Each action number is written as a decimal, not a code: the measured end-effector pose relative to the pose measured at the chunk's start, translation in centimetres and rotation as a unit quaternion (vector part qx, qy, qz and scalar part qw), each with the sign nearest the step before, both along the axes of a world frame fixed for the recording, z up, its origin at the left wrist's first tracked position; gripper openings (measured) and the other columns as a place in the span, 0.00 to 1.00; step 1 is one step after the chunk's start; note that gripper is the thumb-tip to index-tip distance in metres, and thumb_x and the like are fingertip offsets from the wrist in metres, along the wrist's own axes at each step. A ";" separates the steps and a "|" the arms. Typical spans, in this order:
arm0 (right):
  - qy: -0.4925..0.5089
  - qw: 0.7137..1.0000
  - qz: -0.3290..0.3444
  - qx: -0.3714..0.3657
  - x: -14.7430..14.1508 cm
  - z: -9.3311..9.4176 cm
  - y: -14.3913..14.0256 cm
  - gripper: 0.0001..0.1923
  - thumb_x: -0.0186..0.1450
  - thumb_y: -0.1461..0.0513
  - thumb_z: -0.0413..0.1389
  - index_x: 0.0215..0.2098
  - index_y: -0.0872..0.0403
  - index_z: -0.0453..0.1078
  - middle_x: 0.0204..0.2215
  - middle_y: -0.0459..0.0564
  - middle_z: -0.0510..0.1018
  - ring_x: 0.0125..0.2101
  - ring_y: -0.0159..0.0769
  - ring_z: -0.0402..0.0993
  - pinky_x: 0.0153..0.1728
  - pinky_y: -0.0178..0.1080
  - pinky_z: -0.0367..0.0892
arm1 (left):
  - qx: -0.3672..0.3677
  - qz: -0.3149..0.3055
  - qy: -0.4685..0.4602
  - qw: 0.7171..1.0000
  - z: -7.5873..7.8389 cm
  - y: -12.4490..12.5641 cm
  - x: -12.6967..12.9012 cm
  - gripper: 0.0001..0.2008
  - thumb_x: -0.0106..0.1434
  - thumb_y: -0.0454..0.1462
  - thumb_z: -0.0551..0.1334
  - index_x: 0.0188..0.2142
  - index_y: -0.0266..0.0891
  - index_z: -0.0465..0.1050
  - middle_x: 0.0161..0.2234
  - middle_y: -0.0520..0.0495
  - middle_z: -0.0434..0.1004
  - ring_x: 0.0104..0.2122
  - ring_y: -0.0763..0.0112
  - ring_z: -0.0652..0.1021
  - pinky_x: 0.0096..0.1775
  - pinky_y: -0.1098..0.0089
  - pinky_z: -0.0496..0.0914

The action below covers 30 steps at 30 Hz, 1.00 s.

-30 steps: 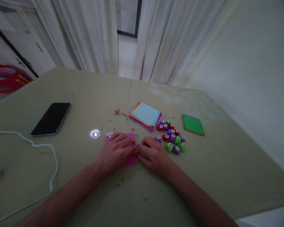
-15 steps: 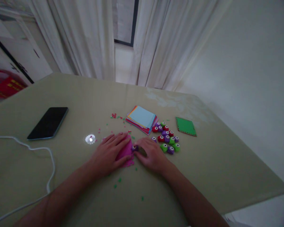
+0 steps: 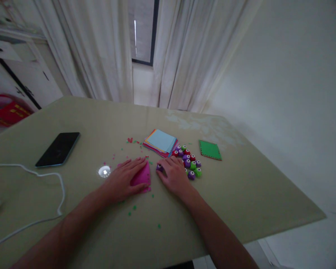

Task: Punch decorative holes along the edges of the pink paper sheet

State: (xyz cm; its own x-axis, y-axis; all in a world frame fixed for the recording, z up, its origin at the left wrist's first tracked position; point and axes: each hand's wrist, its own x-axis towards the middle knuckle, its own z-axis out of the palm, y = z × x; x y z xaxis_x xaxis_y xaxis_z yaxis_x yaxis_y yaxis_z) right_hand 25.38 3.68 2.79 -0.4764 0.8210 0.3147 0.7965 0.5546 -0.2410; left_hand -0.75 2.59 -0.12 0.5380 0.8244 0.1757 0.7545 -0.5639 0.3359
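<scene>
My left hand [image 3: 122, 181] lies flat on a pink sheet of paper [image 3: 142, 177] on the olive-green table [image 3: 240, 194], fingers spread over it. Just to its right, my right hand [image 3: 172, 175] rests on the table with its fingertips on a small purple paper punch [image 3: 159, 167] at the pink sheet's right edge. A cluster of red, purple and green paper punches [image 3: 189, 160] sits right beside that hand. Behind it lies a stack of coloured paper squares [image 3: 160, 142] with a light blue sheet on top.
A green card [image 3: 210, 150] lies to the right of the punches. A black phone [image 3: 58, 148] and a white cable [image 3: 42, 179] are at the left. A small shiny disc [image 3: 104, 171] and scattered paper bits [image 3: 134, 207] dot the table. Curtains hang behind.
My hands have drawn apart: the right hand slid the purple punch off the pink sheet's edge to the right, while the left hand flattened on the sheet. The camera tilted upward.
</scene>
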 end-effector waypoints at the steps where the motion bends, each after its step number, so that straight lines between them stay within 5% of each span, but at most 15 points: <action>1: -0.001 1.000 -0.006 0.002 0.0 -0.1 0.0 0.10 0.72 0.60 0.65 0.51 0.51 0.76 0.47 0.53 0.85 0.50 0.49 0.73 0.53 0.49 0.62 | 0.001 0.001 0.000 1.000 -0.1 0.1 0.0 0.43 0.71 0.63 0.60 0.76 0.45 0.58 0.74 0.41 0.61 0.71 0.50 0.68 0.71 0.46 0.59; 10: -0.011 0.998 -0.054 0.040 -0.8 -1.0 0.5 0.10 0.75 0.57 0.60 0.52 0.51 0.77 0.59 0.55 0.79 0.58 0.49 0.69 0.61 0.53 0.56 | 0.032 -0.008 0.038 0.999 -0.5 -0.2 0.4 0.42 0.75 0.62 0.54 0.78 0.43 0.51 0.77 0.40 0.54 0.74 0.51 0.61 0.72 0.45 0.55; 21: -0.077 0.982 -0.146 0.091 0.4 -0.3 0.9 0.12 0.74 0.63 0.56 0.53 0.55 0.77 0.60 0.63 0.77 0.60 0.54 0.66 0.67 0.60 0.48 | 0.021 -0.016 0.038 0.999 0.6 -0.4 0.3 0.43 0.73 0.64 0.56 0.77 0.45 0.55 0.76 0.37 0.56 0.74 0.51 0.62 0.73 0.45 0.52; 30: 0.170 0.954 -0.226 0.104 5.0 0.6 2.1 0.12 0.71 0.54 0.63 0.49 0.51 0.80 0.58 0.58 0.79 0.60 0.54 0.69 0.67 0.58 0.49 | 0.015 -0.011 0.053 0.998 0.7 -0.6 0.2 0.42 0.74 0.63 0.55 0.76 0.42 0.57 0.75 0.36 0.58 0.73 0.50 0.64 0.72 0.43 0.55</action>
